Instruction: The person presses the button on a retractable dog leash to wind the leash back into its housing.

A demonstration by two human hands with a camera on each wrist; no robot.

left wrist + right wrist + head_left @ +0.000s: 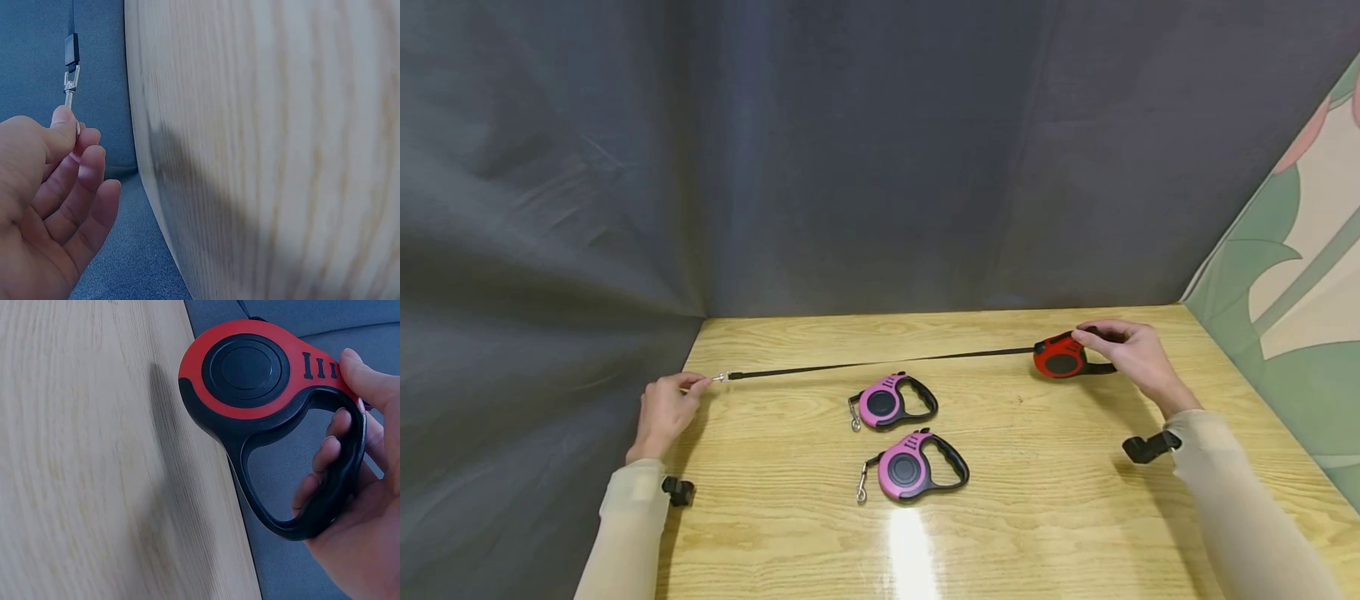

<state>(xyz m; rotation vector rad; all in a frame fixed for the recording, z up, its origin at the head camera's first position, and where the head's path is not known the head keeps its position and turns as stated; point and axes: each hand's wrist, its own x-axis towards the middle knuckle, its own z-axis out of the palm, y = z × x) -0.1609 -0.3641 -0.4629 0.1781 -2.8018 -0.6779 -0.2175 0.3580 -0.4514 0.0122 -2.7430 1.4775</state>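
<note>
My right hand (1131, 354) grips the black handle of a red and black retractable dog leash (250, 369), fingers through the loop and thumb on the red casing. From that casing a black strap (820, 368) runs out taut across the table to the left. At its far end is a silver metal clip (70, 84), which my left hand (666, 408) pinches between thumb and forefinger. Two pink and black retractable leashes, an upper one (880, 403) and a lower one (902, 471), lie on the table between my hands, below the strap, their short clips pointing left.
The wooden table (1037, 533) spreads beneath both hands. Dark grey cloth (880, 167) hangs along its back and left sides. To the right stands a panel (1285, 317) with a leaf pattern. A bright glare spot lies near the front.
</note>
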